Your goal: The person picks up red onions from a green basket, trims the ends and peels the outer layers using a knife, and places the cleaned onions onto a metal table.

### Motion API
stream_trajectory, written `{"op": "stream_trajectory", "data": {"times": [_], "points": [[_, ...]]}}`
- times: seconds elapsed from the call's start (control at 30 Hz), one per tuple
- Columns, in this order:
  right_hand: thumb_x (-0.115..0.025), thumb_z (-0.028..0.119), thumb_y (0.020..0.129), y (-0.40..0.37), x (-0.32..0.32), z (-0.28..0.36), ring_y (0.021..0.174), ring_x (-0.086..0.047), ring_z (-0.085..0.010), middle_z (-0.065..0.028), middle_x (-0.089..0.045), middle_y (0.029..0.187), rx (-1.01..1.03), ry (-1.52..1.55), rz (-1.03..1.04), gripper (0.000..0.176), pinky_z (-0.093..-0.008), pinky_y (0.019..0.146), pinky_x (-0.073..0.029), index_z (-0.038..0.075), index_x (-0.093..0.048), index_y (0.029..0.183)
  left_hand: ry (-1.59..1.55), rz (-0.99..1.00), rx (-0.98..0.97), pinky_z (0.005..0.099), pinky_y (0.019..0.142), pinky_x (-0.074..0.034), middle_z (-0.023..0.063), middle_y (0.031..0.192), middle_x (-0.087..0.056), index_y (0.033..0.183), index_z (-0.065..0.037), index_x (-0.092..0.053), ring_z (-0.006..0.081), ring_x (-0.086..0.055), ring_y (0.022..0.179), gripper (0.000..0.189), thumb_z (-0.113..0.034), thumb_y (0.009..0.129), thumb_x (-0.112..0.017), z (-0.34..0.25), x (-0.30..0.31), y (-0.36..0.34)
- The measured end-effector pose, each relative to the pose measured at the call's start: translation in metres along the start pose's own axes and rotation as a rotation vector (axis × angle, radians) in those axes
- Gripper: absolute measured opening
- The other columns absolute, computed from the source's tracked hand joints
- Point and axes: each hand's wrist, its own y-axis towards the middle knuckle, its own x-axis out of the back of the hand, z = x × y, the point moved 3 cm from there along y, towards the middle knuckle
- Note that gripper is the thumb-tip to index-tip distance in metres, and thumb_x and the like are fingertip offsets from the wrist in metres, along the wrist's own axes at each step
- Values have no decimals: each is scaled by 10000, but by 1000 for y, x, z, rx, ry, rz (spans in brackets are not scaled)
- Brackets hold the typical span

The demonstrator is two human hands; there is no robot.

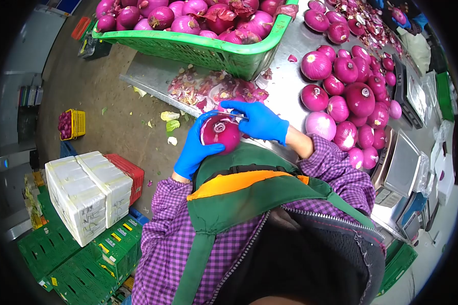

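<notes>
A large red onion [223,133] sits in the grip of my left hand [192,152], its root end facing up. My blue-gloved right hand [262,120] is closed on a small knife [233,115], whose thin blade lies against the top of the onion; the handle is hidden in the fist. Just beyond both hands, a heap of onion skins and trimmings [208,87] covers the table's near edge. To the right of my right hand lies a group of peeled red onions [345,70].
A green basket [198,48] full of red onions stands on the metal table [285,71]. Scales [399,162] are at the right. A white foam box [89,195] rests on green crates [81,269] at lower left. Another person's gloved hand [399,18] shows at top right.
</notes>
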Motion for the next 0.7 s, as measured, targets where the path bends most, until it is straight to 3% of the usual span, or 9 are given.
{"op": "stream_trajectory", "data": {"times": [0.1, 0.17, 0.2, 0.37, 0.43, 0.47, 0.57, 0.6, 0.7], "points": [[-524, 78, 832, -3, -1, -6, 1003, -629, -238, -154, -620, 1200, -90, 202, -126, 499, -320, 863, -484, 97, -507, 1330, 47, 30, -41, 362, 1064, -361, 91, 1314, -490, 1359, -57, -403, 219, -461, 1233, 925, -244, 575, -859, -3, -2, -3], [-531, 105, 867, -3, -4, -12, 816, -643, -172, -122, -674, 1039, -74, 61, -116, 439, -310, 752, -502, 92, -536, 1306, -24, 30, -20, 365, 1068, -356, 96, 1327, -480, 1375, -59, -384, 224, -454, 1243, 972, -290, 560, -861, -9, -5, -4], [-564, 186, 899, -1, -7, -18, 625, -580, -111, -66, -676, 914, -129, 190, -115, 412, -273, 612, -477, 92, -546, 1299, -93, 37, -5, 369, 1072, -352, 101, 1339, -470, 1391, -61, -365, 229, -447, 1254, 1019, -336, 546, -864, -10, -6, -3], [-643, 312, 872, -2, 0, -11, 562, -531, -64, -26, -661, 907, -26, 726, 37, 485, -199, 508, -438, 94, -549, 1295, -24, 62, -74, 379, 1078, -351, 102, 1384, -422, 1437, -64, -300, 250, -411, 1294, 1070, -347, 567, -854, -17, 4, 3], [-690, 349, 833, 8, -9, -17, 588, -558, -62, -54, -659, 1003, 130, 375, -191, 574, -189, 507, -451, 57, -531, 1301, -188, -87, -38, 376, 1068, -367, 102, 1385, -418, 1438, -64, -297, 252, -416, 1285, 1025, -292, 604, -846, -22, 0, 8], [-721, 375, 800, 11, -10, -26, 616, -603, -110, -100, -639, 1128, 8, 355, -144, 663, -248, 541, -492, 47, -494, 1330, -179, -81, -77, 363, 1053, -385, 102, 1374, -426, 1428, -64, -314, 240, -427, 1270, 966, -213, 630, -839, -18, -1, 7], [-730, 372, 790, 5, -10, -16, 712, -659, -190, -138, -641, 1150, 67, 160, -136, 686, -333, 642, -535, 64, -472, 1347, -4, -124, -55, 353, 1045, -392, 100, 1357, -440, 1417, -66, -331, 224, -445, 1246, 936, -167, 635, -835, -15, 1, 7], [-716, 377, 786, 3, -8, -9, 829, -682, -264, -181, -646, 1119, 28, 124, -110, 683, -384, 754, -534, 98, -462, 1355, 37, -121, -72, 349, 1034, -399, 96, 1336, -461, 1401, -63, -359, 218, -462, 1226, 897, -111, 636, -824, -11, 6, 7], [-681, 389, 797, -1, -3, 10, 837, -681, -307, -193, -661, 1022, -61, -207, -33, 661, -385, 748, -536, 129, -457, 1362, 50, -100, -50, 344, 1033, -396, 95, 1320, -479, 1388, -60, -383, 213, -469, 1218, 871, -108, 636, -820, -15, 6, 8]]}}
